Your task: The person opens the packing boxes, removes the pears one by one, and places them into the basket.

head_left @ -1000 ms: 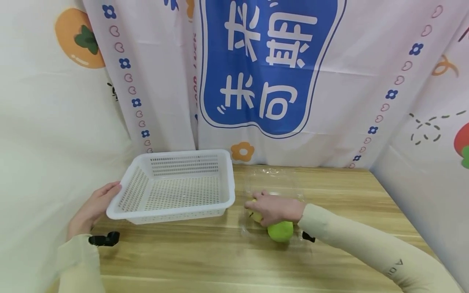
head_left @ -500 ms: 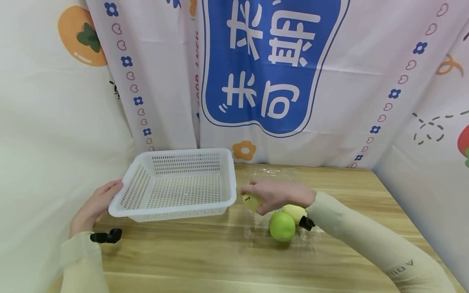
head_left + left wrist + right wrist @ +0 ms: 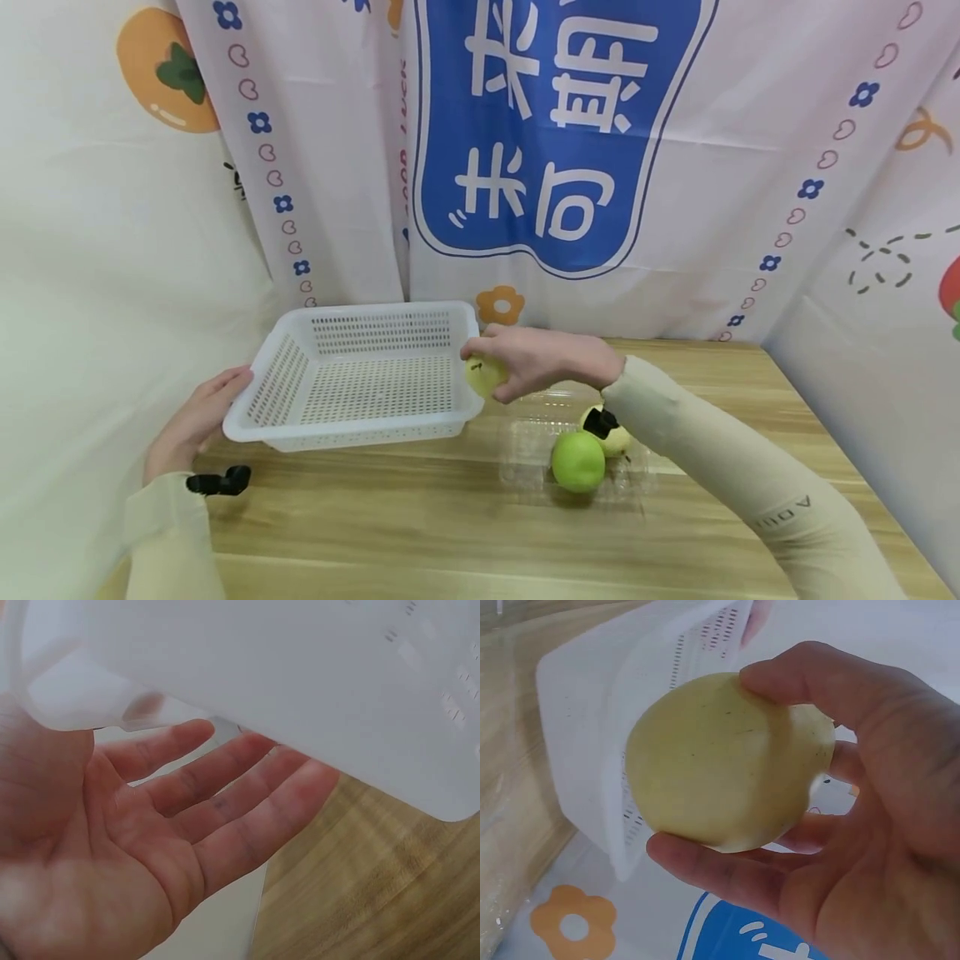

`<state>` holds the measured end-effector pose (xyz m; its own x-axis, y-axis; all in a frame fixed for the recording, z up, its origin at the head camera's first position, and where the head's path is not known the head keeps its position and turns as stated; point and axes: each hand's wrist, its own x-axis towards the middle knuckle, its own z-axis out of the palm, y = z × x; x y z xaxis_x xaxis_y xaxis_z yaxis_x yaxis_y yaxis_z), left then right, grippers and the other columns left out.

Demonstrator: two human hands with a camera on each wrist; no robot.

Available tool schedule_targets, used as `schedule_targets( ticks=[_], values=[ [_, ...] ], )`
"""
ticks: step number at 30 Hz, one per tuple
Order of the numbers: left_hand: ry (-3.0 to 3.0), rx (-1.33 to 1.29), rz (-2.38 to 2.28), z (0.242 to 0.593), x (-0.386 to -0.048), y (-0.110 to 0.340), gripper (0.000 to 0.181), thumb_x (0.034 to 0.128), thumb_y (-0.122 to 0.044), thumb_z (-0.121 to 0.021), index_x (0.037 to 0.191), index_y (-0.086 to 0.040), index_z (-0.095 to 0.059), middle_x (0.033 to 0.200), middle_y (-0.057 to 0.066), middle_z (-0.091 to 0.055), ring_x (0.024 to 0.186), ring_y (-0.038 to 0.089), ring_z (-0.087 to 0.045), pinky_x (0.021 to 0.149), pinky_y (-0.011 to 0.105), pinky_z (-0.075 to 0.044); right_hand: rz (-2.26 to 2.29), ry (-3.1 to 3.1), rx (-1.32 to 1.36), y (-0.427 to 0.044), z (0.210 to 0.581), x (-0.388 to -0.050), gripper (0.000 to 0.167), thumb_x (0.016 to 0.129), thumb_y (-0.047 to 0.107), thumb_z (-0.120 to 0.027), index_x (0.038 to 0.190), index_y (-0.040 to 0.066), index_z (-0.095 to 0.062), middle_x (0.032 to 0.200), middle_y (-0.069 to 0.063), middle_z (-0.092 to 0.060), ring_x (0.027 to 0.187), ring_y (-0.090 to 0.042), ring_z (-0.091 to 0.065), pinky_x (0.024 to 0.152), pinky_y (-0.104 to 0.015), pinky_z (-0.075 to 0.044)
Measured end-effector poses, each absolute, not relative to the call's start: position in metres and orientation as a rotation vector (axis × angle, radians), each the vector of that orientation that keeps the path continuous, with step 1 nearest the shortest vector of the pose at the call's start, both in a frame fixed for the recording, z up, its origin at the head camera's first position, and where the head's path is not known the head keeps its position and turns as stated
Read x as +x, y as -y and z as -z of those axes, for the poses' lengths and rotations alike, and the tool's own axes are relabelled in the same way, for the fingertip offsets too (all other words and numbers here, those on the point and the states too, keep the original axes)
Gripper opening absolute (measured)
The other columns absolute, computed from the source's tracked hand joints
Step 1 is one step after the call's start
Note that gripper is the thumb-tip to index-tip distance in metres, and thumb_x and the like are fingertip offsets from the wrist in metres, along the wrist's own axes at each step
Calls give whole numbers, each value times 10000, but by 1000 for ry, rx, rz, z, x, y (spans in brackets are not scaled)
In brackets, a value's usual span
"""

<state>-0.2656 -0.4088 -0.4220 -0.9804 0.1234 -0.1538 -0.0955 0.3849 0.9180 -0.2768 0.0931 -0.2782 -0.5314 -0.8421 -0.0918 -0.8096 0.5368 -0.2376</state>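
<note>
in the head view i follow a person's two bare hands above a wood-grained tabletop [image 3: 360, 521]. the right hand [image 3: 536, 360] has its grip clamped on a yellow fruit [image 3: 482, 377], held just beside the right rim of a white basket [image 3: 352, 427]; i cannot tell whether fruit and rim are touching. its stem faces my camera there. in the right wrist view i see thumb and fingers [image 3: 720, 866] set on opposing sides of the fruit, small dark specks on its skin, and the basket's slotted wall behind it.

the left hand [image 3: 198, 412] has its grip clamped on the basket's left rim. in the left wrist view i see its other fingers [image 3: 255, 832] stretched beneath the rim, along the outer wall. the basket's interior bears nothing; whether its base lies flat on the tabletop i cannot tell.

to the right, nearer the person, a clear plastic container [image 3: 521, 454] rests on the tabletop with a green fruit [image 3: 577, 463] and, just beside it, a second yellow fruit [image 3: 617, 444], partly hidden by the black mount [image 3: 600, 423] at the right wrist. behind all this i note a printed cloth with a blue panel [image 3: 442, 100] and an orange flower [image 3: 489, 310]. both sleeves [image 3: 720, 458] are pale.
</note>
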Motion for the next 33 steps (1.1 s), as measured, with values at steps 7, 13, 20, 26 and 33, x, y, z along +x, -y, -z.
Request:
schedule_targets(
  ticks=[7,13,20,26,33],
  values=[
    [-2456,-19,-1652,421,-263,412,801,1023,-553,-337,1555,2,-110,1018,-259,-620,913,13,-639,751,301,-565,385,-2573,-1333,-66,264,-298,581,811,171,-722,1352,163,-509,1140,-23,-568,877,-148,-532,685,-242,-474],
    [-2395,-3,-1742,420,-262,414,722,1044,-476,-361,1545,-2,-147,1001,-214,-661,889,46,-668,729,302,-576,424,-2572,-1284,-45,259,-312,610,829,194,-714,1391,166,-477,1094,-11,-590,791,-133,-524,632,-227,-434],
    [-2447,-12,-1648,419,-262,415,800,1026,-548,-332,1554,6,-102,1009,-251,-634,913,23,-650,756,304,-567,503,-2574,-1227,-24,257,-321,639,837,202,-723,1414,164,-452,1075,-14,-590,808,-143,-516,652,-234,-423],
    [-2430,-24,-1642,422,-262,413,806,1027,-548,-326,1556,7,-79,1014,-259,-628,927,20,-647,770,311,-566,514,-2558,-1199,-15,264,-328,622,849,222,-714,1411,171,-451,1082,-20,-582,841,-146,-523,657,-224,-422],
    [-2428,-1,-1652,425,-266,408,786,1031,-534,-334,1558,-1,-96,1022,-242,-625,923,26,-649,761,308,-568,540,-2557,-1127,-9,276,-337,615,859,222,-709,1414,174,-449,1079,-11,-566,872,-159,-527,676,-245,-431]
  ],
)
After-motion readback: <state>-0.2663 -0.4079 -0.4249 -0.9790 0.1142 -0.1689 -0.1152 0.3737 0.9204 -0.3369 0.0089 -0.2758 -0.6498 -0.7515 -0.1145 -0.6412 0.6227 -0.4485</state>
